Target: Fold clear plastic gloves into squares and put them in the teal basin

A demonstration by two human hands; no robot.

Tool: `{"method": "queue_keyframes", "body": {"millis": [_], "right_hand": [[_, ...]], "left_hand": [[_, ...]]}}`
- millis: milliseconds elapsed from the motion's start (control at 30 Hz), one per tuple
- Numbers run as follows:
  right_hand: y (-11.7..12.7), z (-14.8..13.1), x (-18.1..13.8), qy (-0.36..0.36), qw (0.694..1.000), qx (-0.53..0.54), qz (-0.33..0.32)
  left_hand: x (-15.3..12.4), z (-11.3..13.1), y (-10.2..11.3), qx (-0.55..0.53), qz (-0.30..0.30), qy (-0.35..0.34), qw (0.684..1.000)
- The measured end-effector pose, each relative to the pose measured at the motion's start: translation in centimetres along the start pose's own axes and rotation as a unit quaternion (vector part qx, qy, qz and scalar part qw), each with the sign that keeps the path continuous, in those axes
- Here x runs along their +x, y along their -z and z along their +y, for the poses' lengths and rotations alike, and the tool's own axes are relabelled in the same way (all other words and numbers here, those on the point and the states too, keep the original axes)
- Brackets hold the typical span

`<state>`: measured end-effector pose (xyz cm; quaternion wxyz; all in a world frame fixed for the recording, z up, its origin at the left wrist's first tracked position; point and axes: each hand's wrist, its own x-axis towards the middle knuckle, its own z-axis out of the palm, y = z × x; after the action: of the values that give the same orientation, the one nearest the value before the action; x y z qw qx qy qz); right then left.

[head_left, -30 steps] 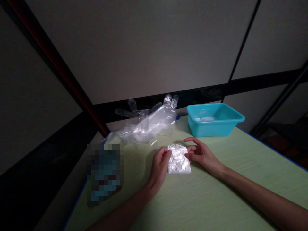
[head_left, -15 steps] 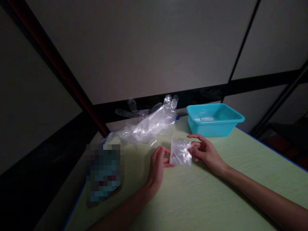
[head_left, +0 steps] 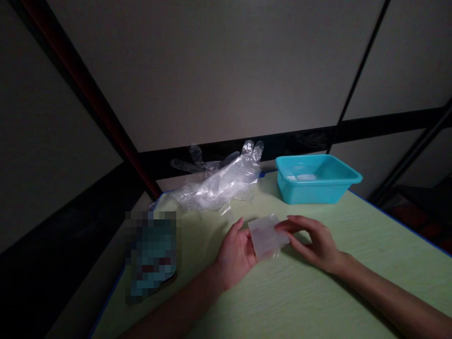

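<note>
Over half-curled left hand (head_left: 237, 255) — translucent plastic square (head_left: 263, 237), edge in pinching right hand (head_left: 319, 245).

The folded plastic sheet (head_left: 264, 236) is translucent, milky white. The crumpled plastic gloves (head_left: 222, 183) are clear with silvery highlights; the basin (head_left: 310, 190), plain turquoise. Pale green with faint streaks, the bench (head_left: 370, 226) has blue edging (head_left: 399, 222). A black band (head_left: 388, 124) crosses the greyish wall panels (head_left: 226, 70).
</note>
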<state>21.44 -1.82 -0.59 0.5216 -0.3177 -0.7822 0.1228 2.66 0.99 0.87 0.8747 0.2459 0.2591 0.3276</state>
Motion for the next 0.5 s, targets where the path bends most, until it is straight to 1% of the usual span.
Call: {"method": "queue_keyframes", "body": {"millis": [67,167,233,300,367,400,433,500], "right_hand": [[0.0,0.2,-0.1,0.006,0.999,-0.026,-0.046],[-0.1,0.3,-0.1,-0.022,0.997,-0.021,-0.073],[-0.3,0.3,0.2,-0.068,0.996,0.005,-0.066],[-0.4,0.3,0.5,-0.129,0.989,0.063,-0.040],[-0.6,0.3,0.8,-0.194,0.969,0.154,-0.010],[-0.7,0.4,0.9,-0.226,0.953,0.203,0.000],[-0.8,0.4,1.1,-0.256,0.934,0.249,0.004],[-1.0,0.6,1.2,-0.300,0.901,0.313,-0.010]], "left_hand": [[0.2,0.0,0.1,-0.018,0.010,-0.005,1.000],[0.5,0.0,0.3,-0.035,0.033,-0.005,0.999],[0.6,0.0,0.4,-0.044,0.048,0.000,0.998],[0.6,0.0,0.4,-0.045,0.060,-0.006,0.997],[0.6,-0.1,0.3,-0.041,0.065,-0.016,0.997],[0.6,-0.1,0.3,-0.038,0.063,-0.020,0.997],[0.6,-0.2,0.4,-0.035,0.061,-0.025,0.997],[0.7,-0.3,0.4,-0.026,0.052,-0.036,0.998]]}}
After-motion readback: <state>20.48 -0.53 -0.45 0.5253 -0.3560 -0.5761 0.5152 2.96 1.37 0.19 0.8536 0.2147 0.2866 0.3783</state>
